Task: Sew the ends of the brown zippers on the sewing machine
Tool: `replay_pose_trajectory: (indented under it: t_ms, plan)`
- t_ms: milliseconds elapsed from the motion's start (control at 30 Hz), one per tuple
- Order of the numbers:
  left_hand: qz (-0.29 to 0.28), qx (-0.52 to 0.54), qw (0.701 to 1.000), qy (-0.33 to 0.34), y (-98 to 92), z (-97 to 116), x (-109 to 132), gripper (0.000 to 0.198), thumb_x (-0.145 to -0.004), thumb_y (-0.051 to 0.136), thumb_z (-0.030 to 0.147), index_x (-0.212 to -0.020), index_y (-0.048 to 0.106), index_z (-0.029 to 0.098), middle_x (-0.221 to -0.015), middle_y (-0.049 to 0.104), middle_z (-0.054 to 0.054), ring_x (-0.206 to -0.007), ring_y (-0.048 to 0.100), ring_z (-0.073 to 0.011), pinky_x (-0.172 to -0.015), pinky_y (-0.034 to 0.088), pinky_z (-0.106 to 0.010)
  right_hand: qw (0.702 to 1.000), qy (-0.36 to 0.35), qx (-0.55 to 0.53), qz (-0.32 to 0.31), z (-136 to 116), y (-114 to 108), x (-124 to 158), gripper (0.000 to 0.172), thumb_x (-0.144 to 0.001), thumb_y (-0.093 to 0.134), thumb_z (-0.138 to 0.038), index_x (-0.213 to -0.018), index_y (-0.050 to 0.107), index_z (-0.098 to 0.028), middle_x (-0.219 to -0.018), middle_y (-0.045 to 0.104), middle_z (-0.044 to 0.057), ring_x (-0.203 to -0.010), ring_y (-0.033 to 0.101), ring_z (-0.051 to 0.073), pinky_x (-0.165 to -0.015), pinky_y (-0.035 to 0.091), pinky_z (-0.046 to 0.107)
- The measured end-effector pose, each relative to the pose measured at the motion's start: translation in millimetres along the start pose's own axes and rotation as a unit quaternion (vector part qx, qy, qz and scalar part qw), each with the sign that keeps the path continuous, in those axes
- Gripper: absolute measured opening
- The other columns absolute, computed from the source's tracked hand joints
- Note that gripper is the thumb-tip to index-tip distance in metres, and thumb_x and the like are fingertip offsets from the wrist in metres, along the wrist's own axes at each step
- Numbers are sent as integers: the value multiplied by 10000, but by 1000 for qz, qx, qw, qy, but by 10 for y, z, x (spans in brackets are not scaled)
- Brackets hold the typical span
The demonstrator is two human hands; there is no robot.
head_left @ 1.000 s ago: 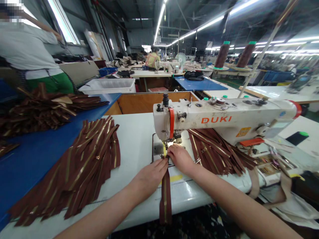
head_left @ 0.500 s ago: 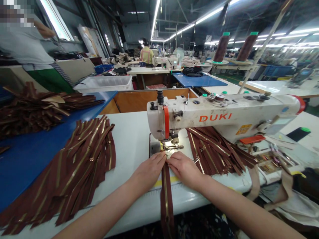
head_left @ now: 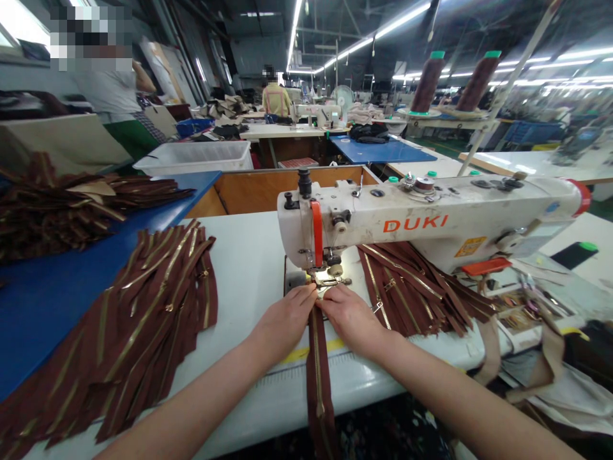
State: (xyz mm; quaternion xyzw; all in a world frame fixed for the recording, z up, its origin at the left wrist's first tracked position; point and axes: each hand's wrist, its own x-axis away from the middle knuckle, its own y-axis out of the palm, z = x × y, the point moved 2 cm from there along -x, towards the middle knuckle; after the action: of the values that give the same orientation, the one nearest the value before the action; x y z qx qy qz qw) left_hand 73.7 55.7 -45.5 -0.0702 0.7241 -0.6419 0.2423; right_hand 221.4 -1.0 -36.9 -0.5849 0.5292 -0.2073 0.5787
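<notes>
A brown zipper [head_left: 319, 377] with metal teeth runs from the sewing machine's needle area down over the table's front edge. My left hand [head_left: 286, 319] grips its upper end from the left, fingers pressed together close to the presser foot. From the other side my right hand [head_left: 352, 318] pinches the same end, its fingertips almost touching the left ones. The white sewing machine [head_left: 416, 220] stands over both hands, its lamp lighting the needle plate. My fingers hide the very end of the zipper.
Brown zippers [head_left: 158, 319] lie heaped on the left, and more zippers [head_left: 412, 287] lie under the machine arm. Another bundle [head_left: 71, 204] rests on a blue surface. A tray [head_left: 531, 313] of small tools sits at the right. A person [head_left: 110, 96] stands at the back left.
Both hands and the zipper end have shifted very slightly, staying by the presser foot. The view has turned a little, and the person at the back left appears farther right.
</notes>
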Motion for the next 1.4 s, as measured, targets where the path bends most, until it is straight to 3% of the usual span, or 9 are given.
replay_pose_trajectory:
  t_ms: [333, 767, 1033, 1400]
  plan:
    - [-5, -17, 1000, 3, 1, -30, -45, 326, -860, 413, 69, -1163, 530, 80, -1207, 611, -166, -1151, 562, -254, -969, 475, -413, 998, 54, -11, 8, 40, -1, -18, 145, -905, 526, -147, -970, 656, -143, -885, 623, 67, -882, 509, 202, -832, 445, 305]
    - [69, 52, 996, -27, -16, -2, -10, 338, -855, 363, 43, -1135, 520, 148, -1124, 591, -111, -1060, 586, -224, -905, 527, -404, 999, 29, 27, -16, 8, 0, -11, 164, -912, 516, -166, -1019, 637, -131, -909, 609, 79, -900, 482, 214, -828, 431, 326]
    - [56, 84, 994, -31, -33, 24, -46, 299, -836, 374, 33, -1059, 539, 146, -1017, 605, -94, -989, 599, -229, -905, 529, -421, 998, 34, 31, -32, -8, -35, -17, 170, -913, 522, -176, -1045, 624, -143, -919, 609, 71, -906, 484, 210, -827, 434, 323]
    - [61, 62, 995, -48, -9, 50, -11, 366, -836, 363, 47, -1150, 524, 143, -1152, 596, -125, -1089, 582, -232, -935, 507, -415, 998, 36, 44, -8, 16, 7, -17, 143, -923, 505, -177, -988, 631, -158, -881, 592, 66, -885, 481, 202, -798, 429, 318]
